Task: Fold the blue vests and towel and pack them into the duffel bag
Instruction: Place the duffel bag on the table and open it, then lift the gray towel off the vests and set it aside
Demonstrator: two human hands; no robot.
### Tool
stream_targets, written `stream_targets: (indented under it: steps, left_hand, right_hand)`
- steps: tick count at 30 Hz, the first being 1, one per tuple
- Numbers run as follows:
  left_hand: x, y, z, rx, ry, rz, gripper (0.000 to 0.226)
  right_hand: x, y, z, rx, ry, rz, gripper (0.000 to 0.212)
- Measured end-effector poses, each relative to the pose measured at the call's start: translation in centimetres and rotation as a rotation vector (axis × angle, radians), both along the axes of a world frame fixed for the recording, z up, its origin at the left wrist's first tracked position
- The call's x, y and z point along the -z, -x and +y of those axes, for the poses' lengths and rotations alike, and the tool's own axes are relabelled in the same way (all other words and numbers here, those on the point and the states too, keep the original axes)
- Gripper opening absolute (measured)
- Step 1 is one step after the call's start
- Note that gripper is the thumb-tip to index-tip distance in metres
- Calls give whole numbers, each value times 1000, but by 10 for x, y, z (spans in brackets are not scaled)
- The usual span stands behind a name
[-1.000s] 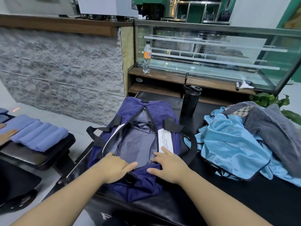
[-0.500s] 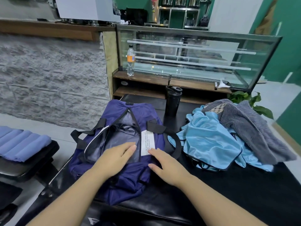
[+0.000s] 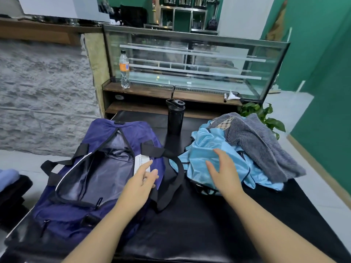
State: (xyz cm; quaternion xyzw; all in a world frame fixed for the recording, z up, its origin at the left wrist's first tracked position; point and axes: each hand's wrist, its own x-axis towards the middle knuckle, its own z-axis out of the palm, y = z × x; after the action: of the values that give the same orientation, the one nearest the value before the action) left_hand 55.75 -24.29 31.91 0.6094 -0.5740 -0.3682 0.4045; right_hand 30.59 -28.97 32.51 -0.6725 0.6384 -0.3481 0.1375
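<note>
Head view shows the navy duffel bag (image 3: 106, 168) lying unzipped and empty at lower left on the black worktop (image 3: 190, 224), so packing has not begun. The right hand (image 3: 224, 171), fingers spread and gripping nothing, hovers over the crumpled blue vests (image 3: 205, 149) beside the grey towel (image 3: 262, 147) at centre right, while the left hand (image 3: 140, 183) hangs loose over the bag's edge. Judging by this, the next move calls for pinching one vest free and spreading it flat to fold.

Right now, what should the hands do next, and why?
Probably the right hand should come down and grip the top blue vest. It hovers open over the crumpled pile, the duffel bag gapes unzipped with nothing in it, and nothing is folded yet. The left hand is open too.
</note>
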Motion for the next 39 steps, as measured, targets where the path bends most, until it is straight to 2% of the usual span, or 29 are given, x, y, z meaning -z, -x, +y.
stream_targets:
  steps: [6,8,13,17,19,23,29,34,39]
  left_hand:
    - [8,15,-15,4,-44,-4,42]
    - [9,19,-22,13,-61,-17,42]
    - [11,27,-43,38,-52,-29,35]
    - [13,33,-53,49,-33,8,34]
    - [12,34,-54,67,-32,20,35]
    - [9,34,-55,88,-31,16,35]
    - [-15,36,-48,99,21,-24,38]
    - [-45,42,-39,116,108,-48,42]
    - [-83,54,-29,189,208,-35,47]
  right_hand:
    - [-14,51,-31,194,37,-83,49]
    - [-17,68,-45,242,25,-38,45]
    - [-20,97,-76,254,-291,185,36]
    - [-16,105,-96,242,-456,188,41]
    - [-12,106,-103,233,-467,159,48]
    - [-19,102,-101,277,-353,-40,54]
    - [-69,97,-85,332,-29,-258,54]
    - [-129,86,-61,217,173,-424,52]
    - [-189,57,-26,30,280,-623,49]
